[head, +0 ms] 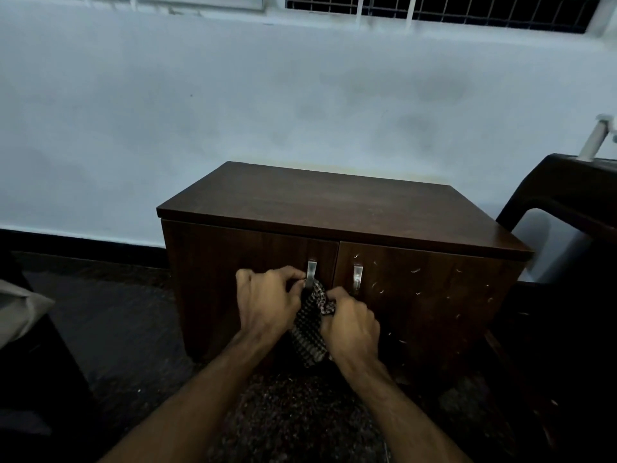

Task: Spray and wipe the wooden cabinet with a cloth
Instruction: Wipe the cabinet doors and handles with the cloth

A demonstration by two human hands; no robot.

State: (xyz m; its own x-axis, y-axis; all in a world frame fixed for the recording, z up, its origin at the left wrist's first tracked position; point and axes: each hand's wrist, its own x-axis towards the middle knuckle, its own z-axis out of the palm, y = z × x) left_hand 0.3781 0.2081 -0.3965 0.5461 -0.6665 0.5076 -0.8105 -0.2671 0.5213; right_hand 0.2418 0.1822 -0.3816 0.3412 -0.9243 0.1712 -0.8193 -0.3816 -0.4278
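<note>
Gripping cloth (312, 324), both hands, cabinet (334, 208), chair (567, 202) beside

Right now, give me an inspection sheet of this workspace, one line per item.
Surface: wooden cabinet, top bare, both doors shut; pale droplet marks on the right door.
Job's things: checked cloth bunched in front of the left door's handle; no spray bottle seen.
Clutter: nothing seen.
Hands: left hand and right hand both grip the cloth.
Cables: nothing seen.
Surroundings: pale wall, dark speckled floor, dark chair to the right.
</note>
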